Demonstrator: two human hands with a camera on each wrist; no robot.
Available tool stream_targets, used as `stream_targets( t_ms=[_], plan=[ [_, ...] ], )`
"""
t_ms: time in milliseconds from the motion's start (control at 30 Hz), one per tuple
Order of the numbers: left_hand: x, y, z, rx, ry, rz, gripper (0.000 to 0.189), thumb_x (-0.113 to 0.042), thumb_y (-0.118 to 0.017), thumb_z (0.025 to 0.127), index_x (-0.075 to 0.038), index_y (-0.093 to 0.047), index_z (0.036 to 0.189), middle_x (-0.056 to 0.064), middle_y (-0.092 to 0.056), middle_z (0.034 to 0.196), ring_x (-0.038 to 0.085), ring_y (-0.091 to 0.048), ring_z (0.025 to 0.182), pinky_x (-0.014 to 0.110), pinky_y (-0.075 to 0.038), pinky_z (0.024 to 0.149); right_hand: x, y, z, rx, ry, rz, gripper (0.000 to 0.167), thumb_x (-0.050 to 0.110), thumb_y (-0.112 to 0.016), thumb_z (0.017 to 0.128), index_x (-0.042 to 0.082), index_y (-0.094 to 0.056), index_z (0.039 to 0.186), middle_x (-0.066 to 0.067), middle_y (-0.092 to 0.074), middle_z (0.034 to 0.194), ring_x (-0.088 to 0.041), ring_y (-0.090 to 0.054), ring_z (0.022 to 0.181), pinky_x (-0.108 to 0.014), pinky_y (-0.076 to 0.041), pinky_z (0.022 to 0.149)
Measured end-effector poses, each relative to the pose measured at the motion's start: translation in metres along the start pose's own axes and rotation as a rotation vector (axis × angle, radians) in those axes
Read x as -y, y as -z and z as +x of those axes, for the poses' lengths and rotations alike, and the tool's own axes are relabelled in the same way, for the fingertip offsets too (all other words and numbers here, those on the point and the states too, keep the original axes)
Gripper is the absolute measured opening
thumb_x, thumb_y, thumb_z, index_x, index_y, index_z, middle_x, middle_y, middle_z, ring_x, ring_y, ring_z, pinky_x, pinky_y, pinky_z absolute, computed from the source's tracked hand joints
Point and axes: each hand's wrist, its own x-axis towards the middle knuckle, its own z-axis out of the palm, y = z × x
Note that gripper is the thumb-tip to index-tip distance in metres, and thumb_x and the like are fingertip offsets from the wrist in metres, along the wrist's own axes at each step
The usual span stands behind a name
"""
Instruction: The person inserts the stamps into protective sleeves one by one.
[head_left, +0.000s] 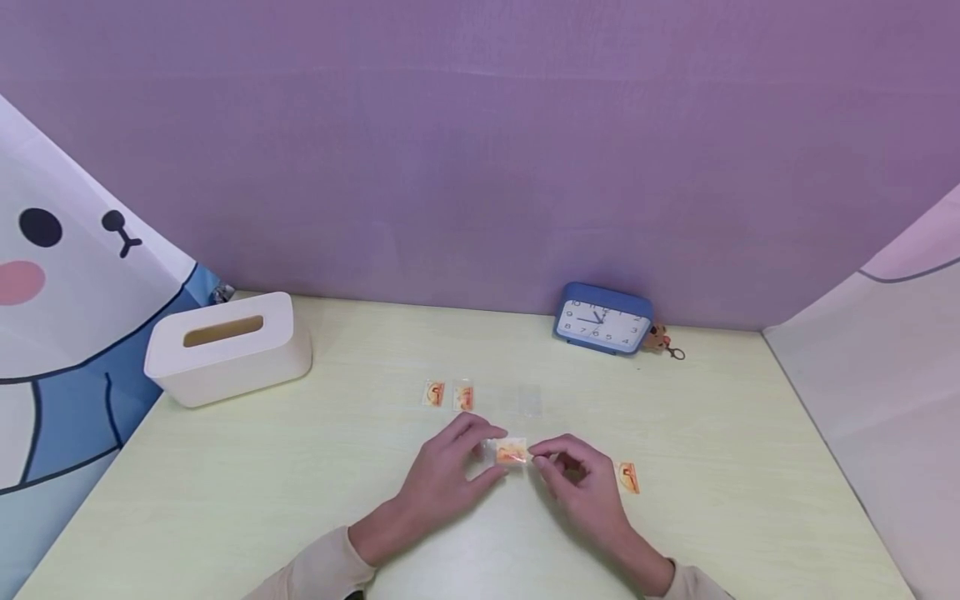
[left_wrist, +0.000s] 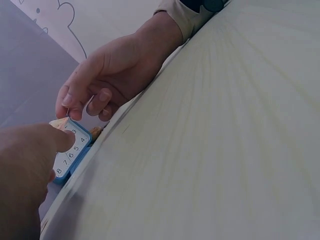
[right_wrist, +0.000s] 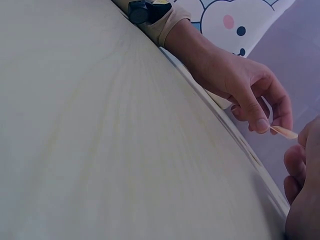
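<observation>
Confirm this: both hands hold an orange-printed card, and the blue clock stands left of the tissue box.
No: the head view shows the blue clock right of the tissue box. The left hand and right hand do hold an orange-printed card.

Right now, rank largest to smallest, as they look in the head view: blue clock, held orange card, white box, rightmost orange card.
1. White box
2. Blue clock
3. Held orange card and rightmost orange card: too alike to rank.
</observation>
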Motion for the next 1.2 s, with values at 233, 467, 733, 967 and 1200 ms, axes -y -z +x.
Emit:
stream_targets(
  t_ms=[233,467,733,967,1200],
  plan=[
    [-0.0011,0.0009,0.0006,-0.005,-0.016,0.021,0.041,-0.024,-0.095,0.090,-0.015,-0.078,0.127,-0.006,-0.068,0.120,0.002,-0.065,0.089,0.022,-0.059,0.081,-0.0005,0.0012,-0.0011,0.043,-0.048,0.052,0.021,-0.010,-0.077,0.097,0.005,-0.082,0.111,-0.015,-0.073,0.091,-0.013,-0.060,0.062,-0.023,-0.050,0.054],
    [-0.0015,0.0010,0.0005,-0.028,-0.038,0.006,0.041,-0.023,-0.095,0.090,-0.013,-0.078,0.126,-0.004,-0.069,0.120,0.005,-0.065,0.089,0.020,-0.059,0.080,-0.0010,0.0025,-0.0005,0.063,-0.035,0.119,0.020,-0.011,-0.071,0.102,0.001,-0.081,0.115,-0.020,-0.066,0.087,-0.019,-0.057,0.059,-0.026,-0.050,0.052],
    [0.0010,0.0000,0.0004,-0.049,-0.066,0.008,0.043,-0.022,-0.096,0.088,-0.012,-0.077,0.125,-0.003,-0.069,0.120,0.006,-0.065,0.088,0.018,-0.057,0.079,-0.0014,0.0038,-0.0001,0.054,-0.064,0.114,0.019,-0.009,-0.070,0.103,0.000,-0.081,0.114,-0.015,-0.066,0.085,-0.019,-0.056,0.058,-0.026,-0.049,0.051],
    [0.0010,0.0007,-0.0003,-0.046,-0.071,0.010,0.043,-0.022,-0.096,0.088,-0.012,-0.077,0.126,-0.004,-0.069,0.120,0.006,-0.065,0.088,0.017,-0.056,0.078,0.0003,0.0031,0.0001,0.063,-0.064,0.123,0.019,-0.010,-0.070,0.102,-0.001,-0.080,0.116,-0.021,-0.067,0.088,-0.022,-0.056,0.058,-0.025,-0.050,0.052],
    [0.0010,0.0004,0.0000,-0.050,-0.093,0.030,0.042,-0.019,-0.096,0.088,-0.011,-0.077,0.125,-0.003,-0.069,0.120,0.006,-0.066,0.086,0.017,-0.057,0.077,0.0025,0.0030,0.0008,0.108,-0.051,0.187,0.019,-0.011,-0.066,0.104,-0.007,-0.077,0.119,-0.018,-0.071,0.096,-0.023,-0.056,0.058,-0.026,-0.053,0.052]
  ],
)
